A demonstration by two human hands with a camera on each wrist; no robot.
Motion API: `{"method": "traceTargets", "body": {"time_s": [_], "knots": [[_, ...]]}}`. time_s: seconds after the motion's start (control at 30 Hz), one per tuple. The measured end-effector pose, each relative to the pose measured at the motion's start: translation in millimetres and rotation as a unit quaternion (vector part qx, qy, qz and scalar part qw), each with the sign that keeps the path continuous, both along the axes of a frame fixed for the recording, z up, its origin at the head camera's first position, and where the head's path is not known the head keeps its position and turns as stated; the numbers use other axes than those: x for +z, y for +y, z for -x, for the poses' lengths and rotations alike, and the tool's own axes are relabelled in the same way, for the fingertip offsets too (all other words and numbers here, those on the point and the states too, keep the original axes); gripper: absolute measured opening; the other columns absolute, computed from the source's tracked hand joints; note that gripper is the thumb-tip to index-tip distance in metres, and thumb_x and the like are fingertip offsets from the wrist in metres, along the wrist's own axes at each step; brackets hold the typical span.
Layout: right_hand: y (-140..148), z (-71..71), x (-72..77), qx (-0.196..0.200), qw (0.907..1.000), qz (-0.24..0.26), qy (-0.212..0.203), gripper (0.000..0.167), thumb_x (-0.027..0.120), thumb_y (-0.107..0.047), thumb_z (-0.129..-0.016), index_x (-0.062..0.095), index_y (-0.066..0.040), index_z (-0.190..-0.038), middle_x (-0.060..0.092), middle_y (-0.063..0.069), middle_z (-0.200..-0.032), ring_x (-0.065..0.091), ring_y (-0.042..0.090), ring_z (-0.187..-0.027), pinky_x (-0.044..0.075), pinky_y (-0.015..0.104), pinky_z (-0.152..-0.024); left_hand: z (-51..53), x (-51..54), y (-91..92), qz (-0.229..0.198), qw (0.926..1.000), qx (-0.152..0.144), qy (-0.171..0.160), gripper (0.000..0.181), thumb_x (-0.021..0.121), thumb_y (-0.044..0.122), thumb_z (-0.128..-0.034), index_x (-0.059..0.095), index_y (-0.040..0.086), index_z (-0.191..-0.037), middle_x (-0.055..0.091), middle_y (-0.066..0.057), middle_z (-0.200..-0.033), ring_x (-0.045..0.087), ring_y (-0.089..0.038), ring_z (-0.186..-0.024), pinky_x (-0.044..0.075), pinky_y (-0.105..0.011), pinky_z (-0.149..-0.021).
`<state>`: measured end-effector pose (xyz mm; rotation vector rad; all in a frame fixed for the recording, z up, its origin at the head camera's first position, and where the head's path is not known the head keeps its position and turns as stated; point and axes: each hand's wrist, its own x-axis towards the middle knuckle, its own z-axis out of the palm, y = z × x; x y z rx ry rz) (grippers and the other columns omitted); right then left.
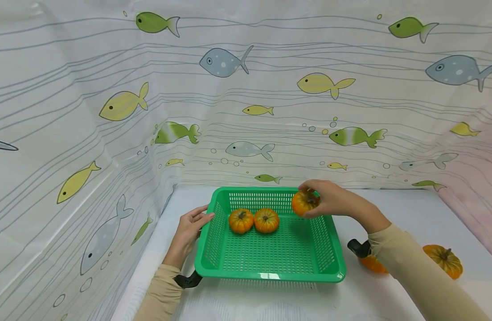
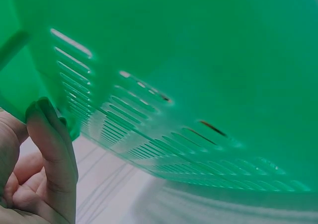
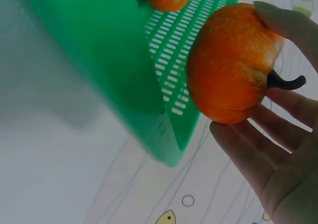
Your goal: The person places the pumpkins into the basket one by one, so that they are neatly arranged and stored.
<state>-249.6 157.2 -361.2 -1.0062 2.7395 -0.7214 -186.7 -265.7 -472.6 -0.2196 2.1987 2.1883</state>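
Note:
My right hand holds a small orange pumpkin over the back right corner of a green slotted plastic basket. In the right wrist view, thumb and fingers pinch this pumpkin around its sides, its dark stem pointing toward the palm. My left hand grips the basket's left rim, fingers curled at the edge in the left wrist view. Two more pumpkins, one at left and one beside it, sit side by side in the basket's back left part.
On the white table to the basket's right lie another pumpkin and one partly hidden by the right sleeve. A fish-patterned sheet hangs behind and at the sides. Black pieces show at both wrists.

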Motion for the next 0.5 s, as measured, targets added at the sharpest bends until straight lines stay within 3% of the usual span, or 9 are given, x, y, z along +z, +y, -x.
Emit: {"method": "traceTargets", "body": {"time_s": [0.27,0.5], "knots": [[-21,4.2,-8.5,0.022,0.9994,-0.007,-0.025,0.061,0.091,-0.031,-0.077,0.067,-0.005,-0.126,0.069,0.008,-0.118,0.063,0.023,-0.105,0.059,0.037,-0.087,0.5,-0.5,-0.1,-0.003,1.0,-0.002,0.002,0.053,0.075,0.02,-0.0972,0.057,0.006,-0.145,0.072,0.008,-0.087,0.071,-0.007,-0.073,0.062,-0.024,-0.064],[-33,5.9,-15.0,0.015,0.9982,-0.035,-0.047,0.064,0.091,-0.03,-0.078,0.065,-0.003,-0.13,0.067,0.01,-0.123,0.062,0.023,-0.106,0.059,0.039,-0.089,0.8,-1.5,0.0,0.0,1.0,-0.003,0.003,0.052,0.074,0.02,-0.0973,0.058,0.006,-0.145,0.071,0.007,-0.087,0.072,-0.007,-0.073,0.062,-0.024,-0.064]]}}
